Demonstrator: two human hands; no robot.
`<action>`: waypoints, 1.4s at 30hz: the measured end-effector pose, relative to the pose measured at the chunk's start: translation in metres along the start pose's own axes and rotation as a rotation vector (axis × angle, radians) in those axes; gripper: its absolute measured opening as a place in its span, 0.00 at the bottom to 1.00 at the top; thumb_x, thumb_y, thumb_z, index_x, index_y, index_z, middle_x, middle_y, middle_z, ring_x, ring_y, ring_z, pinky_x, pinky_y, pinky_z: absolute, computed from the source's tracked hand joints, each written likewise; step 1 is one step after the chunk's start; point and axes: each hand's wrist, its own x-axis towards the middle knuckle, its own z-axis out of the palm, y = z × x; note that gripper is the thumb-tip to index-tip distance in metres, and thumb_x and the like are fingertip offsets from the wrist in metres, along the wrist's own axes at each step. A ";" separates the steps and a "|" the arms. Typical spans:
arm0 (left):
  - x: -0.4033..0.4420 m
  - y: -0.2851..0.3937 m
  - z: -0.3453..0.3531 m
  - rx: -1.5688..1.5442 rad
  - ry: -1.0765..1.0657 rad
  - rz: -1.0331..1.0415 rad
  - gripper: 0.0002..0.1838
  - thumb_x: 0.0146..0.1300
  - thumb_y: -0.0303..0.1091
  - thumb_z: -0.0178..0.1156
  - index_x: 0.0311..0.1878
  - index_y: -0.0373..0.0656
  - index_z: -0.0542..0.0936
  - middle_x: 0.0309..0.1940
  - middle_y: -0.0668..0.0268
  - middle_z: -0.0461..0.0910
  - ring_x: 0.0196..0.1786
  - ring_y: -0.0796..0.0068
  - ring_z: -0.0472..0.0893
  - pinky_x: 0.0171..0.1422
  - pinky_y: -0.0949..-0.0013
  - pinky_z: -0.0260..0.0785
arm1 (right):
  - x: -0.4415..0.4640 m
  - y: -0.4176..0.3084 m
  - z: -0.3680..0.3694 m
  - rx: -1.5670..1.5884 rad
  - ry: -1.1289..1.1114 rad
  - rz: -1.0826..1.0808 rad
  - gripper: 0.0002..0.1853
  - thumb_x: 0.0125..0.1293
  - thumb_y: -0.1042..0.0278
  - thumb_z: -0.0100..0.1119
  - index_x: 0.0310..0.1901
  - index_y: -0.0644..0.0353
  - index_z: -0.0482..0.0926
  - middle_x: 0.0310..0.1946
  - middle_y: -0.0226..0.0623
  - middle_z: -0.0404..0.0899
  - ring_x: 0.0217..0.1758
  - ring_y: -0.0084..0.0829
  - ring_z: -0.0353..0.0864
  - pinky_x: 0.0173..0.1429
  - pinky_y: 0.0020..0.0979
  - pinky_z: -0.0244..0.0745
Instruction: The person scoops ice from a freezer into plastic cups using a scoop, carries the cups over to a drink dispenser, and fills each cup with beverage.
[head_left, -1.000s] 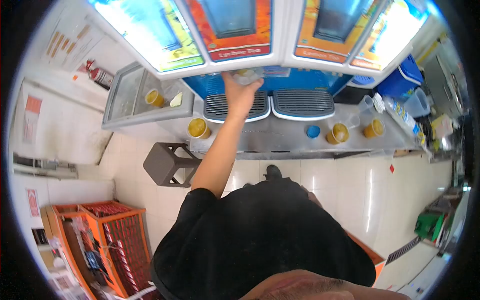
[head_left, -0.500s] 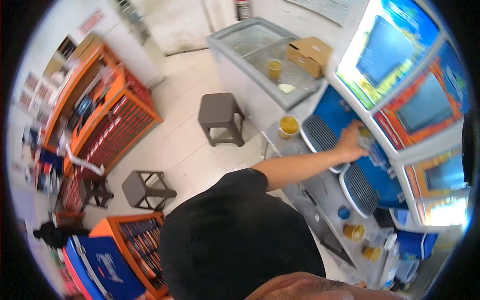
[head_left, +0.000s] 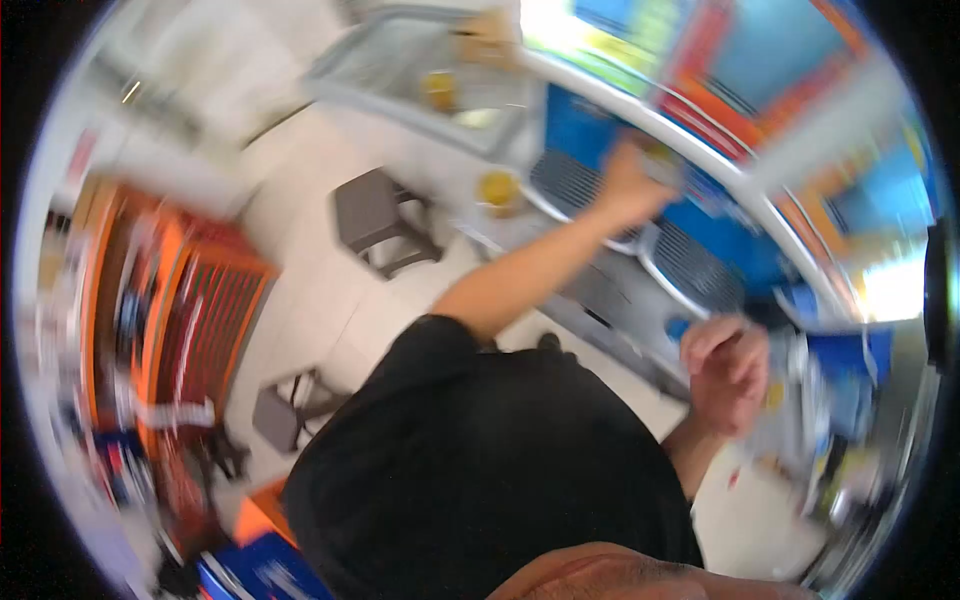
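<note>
My left hand [head_left: 637,188] reaches out to the blue-backed drink dispenser [head_left: 575,125], fingers wrapped around a clear plastic cup [head_left: 662,170] just above the drip trays. Blur and my fingers hide part of that cup, and its contents are unclear. My right hand [head_left: 726,375] is raised in front of the counter, loosely curled with fingers apart and no object visible in it. A yellow-filled cup [head_left: 498,192] stands on the counter to the left of the ridged drip tray [head_left: 567,182]. Another ridged drip tray [head_left: 695,265] lies to the right.
A glass-topped chest freezer [head_left: 400,60] at the back carries a yellow-filled cup [head_left: 439,91] and a cardboard box [head_left: 487,38]. Brown stools [head_left: 375,212] stand on the tiled floor. An orange shelf unit [head_left: 200,300] is at the left.
The view has swung, so the surroundings sit further left and higher. My right hand has come into view over the counter. My left hand remains at the dispenser with the cup.
</note>
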 end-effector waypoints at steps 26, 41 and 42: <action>0.014 -0.023 0.013 -0.248 -0.069 0.124 0.49 0.45 0.24 0.80 0.69 0.30 0.61 0.62 0.48 0.73 0.66 0.56 0.76 0.74 0.59 0.68 | 0.005 -0.112 0.085 -0.043 0.042 -0.272 0.15 0.70 0.66 0.69 0.40 0.54 0.67 0.37 0.39 0.85 0.33 0.34 0.79 0.42 0.35 0.71; 0.014 -0.021 0.010 -0.224 -0.093 0.109 0.49 0.44 0.23 0.79 0.68 0.31 0.60 0.64 0.47 0.70 0.68 0.54 0.75 0.76 0.58 0.67 | 0.005 -0.107 0.088 -0.067 0.098 -0.261 0.18 0.67 0.64 0.73 0.40 0.53 0.67 0.33 0.37 0.84 0.32 0.32 0.77 0.40 0.33 0.68; 0.012 -0.019 0.010 -0.222 -0.090 0.107 0.49 0.45 0.23 0.79 0.68 0.31 0.60 0.64 0.47 0.70 0.68 0.54 0.75 0.75 0.58 0.67 | 0.005 -0.108 0.089 -0.070 0.100 -0.262 0.18 0.67 0.64 0.73 0.40 0.53 0.66 0.32 0.36 0.84 0.32 0.32 0.77 0.40 0.33 0.68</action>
